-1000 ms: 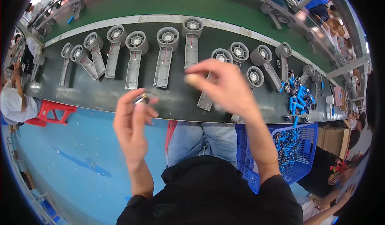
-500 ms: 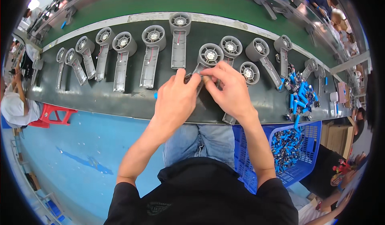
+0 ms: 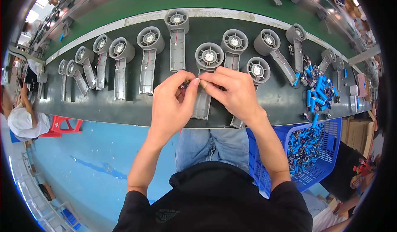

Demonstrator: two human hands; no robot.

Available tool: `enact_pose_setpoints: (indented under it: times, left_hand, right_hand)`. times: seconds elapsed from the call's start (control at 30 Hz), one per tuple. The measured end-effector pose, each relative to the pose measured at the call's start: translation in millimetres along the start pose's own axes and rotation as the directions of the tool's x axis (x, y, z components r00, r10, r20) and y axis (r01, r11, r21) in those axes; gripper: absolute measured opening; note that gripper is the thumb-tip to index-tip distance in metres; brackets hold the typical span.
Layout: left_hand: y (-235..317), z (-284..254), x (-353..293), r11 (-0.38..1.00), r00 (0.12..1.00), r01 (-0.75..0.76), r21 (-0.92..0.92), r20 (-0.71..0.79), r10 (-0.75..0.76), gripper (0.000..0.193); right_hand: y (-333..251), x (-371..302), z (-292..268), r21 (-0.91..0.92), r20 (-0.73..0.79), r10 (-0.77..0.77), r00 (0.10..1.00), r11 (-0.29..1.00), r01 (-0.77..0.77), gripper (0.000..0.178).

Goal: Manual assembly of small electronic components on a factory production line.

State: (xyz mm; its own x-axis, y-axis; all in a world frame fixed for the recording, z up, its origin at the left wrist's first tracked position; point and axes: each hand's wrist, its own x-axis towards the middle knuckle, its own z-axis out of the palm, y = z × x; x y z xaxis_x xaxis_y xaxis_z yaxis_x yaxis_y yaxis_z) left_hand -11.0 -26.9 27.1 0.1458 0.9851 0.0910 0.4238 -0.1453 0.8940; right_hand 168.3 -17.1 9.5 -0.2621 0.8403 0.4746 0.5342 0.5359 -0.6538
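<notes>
Between the thumb and fingers of my left hand [image 3: 167, 104] is a small dark circuit board [image 3: 187, 82], partly covered by the fingers. My right hand [image 3: 236, 92] has its thumb and fingertips pinched together, meeting the left thumb tip; whatever is in that pinch is too small to make out. Both hands are above the open handle of a grey handheld fan housing [image 3: 209, 57], which lies with its round head away from me. A second grey fan housing [image 3: 257, 70] lies just right of my right hand, its handle partly hidden under my wrist.
More grey fan housings [image 3: 149, 40] with thin red wires spread left and right along the dark bench [image 3: 103, 108]. Blue cylindrical batteries with boards [image 3: 318, 93] are heaped at the right. Below them a blue basket [image 3: 331, 149] holds many more. A red stool [image 3: 66, 126] stands at left.
My left hand has turned, and the circuit board now shows between its thumb and fingers. The right pinch has shifted slightly left. The whole view has tilted a little.
</notes>
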Motion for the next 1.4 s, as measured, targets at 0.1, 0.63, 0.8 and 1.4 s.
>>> enact_pose_setpoints:
  times: [0.1,0.63,0.8,1.4]
  left_hand:
    - [1.0,1.6,0.2,0.999,0.998,-0.054,0.002,-0.01,0.054,0.005]
    - [-5.3,0.8,-6.0,0.957,0.957,-0.283,0.06,-0.045,0.286,0.026]
    - [-10.5,3.4,-13.1,0.984,0.994,-0.088,-0.152,-0.084,0.076,0.038]
    - [-25.7,4.6,-8.0,0.957,0.957,-0.283,-0.062,-0.08,0.278,0.036]
  right_hand:
    - [-3.7,0.0,-0.7,0.107,0.021,0.102,0.995,0.989,-0.103,0.015]
    - [-13.0,8.3,-3.3,0.317,0.124,0.386,0.914,0.857,-0.406,0.012]
    - [-13.5,5.8,-0.3,0.394,0.075,0.412,0.908,0.825,-0.406,0.01]
    - [-15.8,4.6,2.4,0.305,0.005,0.298,0.954,0.909,-0.286,0.011]
